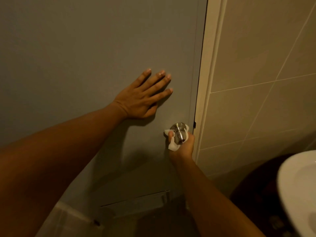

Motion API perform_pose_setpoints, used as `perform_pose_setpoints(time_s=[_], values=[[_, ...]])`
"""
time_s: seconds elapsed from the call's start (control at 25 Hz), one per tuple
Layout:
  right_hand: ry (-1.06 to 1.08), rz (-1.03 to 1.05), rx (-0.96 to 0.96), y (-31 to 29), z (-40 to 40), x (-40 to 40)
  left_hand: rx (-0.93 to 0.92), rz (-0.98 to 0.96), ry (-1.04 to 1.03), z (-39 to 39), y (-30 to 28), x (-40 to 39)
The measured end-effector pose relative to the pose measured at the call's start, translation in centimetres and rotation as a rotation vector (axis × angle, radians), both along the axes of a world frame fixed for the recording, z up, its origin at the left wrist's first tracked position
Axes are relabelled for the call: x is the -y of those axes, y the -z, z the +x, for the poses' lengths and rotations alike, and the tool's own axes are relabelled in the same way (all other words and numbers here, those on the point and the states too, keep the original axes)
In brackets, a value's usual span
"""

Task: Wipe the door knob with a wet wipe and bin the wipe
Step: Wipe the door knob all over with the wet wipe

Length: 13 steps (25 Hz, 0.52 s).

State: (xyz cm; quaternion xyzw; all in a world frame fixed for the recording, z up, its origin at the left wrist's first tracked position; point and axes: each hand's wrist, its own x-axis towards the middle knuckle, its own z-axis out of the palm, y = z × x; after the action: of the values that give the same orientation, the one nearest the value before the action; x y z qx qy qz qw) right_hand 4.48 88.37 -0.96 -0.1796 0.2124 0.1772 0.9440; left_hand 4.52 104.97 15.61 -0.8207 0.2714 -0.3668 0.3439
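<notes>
A round steel door knob point(178, 130) sticks out of the grey door point(85, 48) near its right edge. A white wet wipe point(173, 145) is wrapped around the lower part of the knob. My right hand point(183, 147) grips the knob from below through the wipe, thumb on the left side. My left hand point(145, 97) lies flat on the door above and left of the knob, fingers spread, holding nothing.
A white door frame point(207, 74) borders the door on the right, with beige wall tiles point(265, 65) beyond. A white sink point(301, 189) juts in at the lower right. A vent slat point(136, 199) sits low in the door.
</notes>
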Motion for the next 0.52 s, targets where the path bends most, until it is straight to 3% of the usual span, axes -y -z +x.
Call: perform_pose_setpoints(time_s=[0.08,0.12,0.24,0.4,0.44,0.52], values=[[-0.033,-0.031,-0.003,0.1,-0.4,-0.3,0.003,0.009,0.010,0.0,-0.1,-0.1],[-0.066,-0.208,0.059,0.3,-0.4,-0.1,0.006,0.013,0.017,-0.1,-0.1,0.0],[-0.098,-1.071,0.486,-0.5,-1.0,1.8,0.018,0.010,0.026,0.0,-0.2,0.2],[-0.295,-2.000,1.029,-0.2,0.1,3.0,0.026,0.024,0.021,-0.1,-0.2,0.3],[-0.324,-2.162,1.117,0.4,0.4,2.9,0.029,0.023,0.018,-0.1,-0.3,0.3],[-0.296,-2.136,1.104,0.4,0.5,2.6,0.031,0.026,0.007,-0.2,-0.4,0.1]])
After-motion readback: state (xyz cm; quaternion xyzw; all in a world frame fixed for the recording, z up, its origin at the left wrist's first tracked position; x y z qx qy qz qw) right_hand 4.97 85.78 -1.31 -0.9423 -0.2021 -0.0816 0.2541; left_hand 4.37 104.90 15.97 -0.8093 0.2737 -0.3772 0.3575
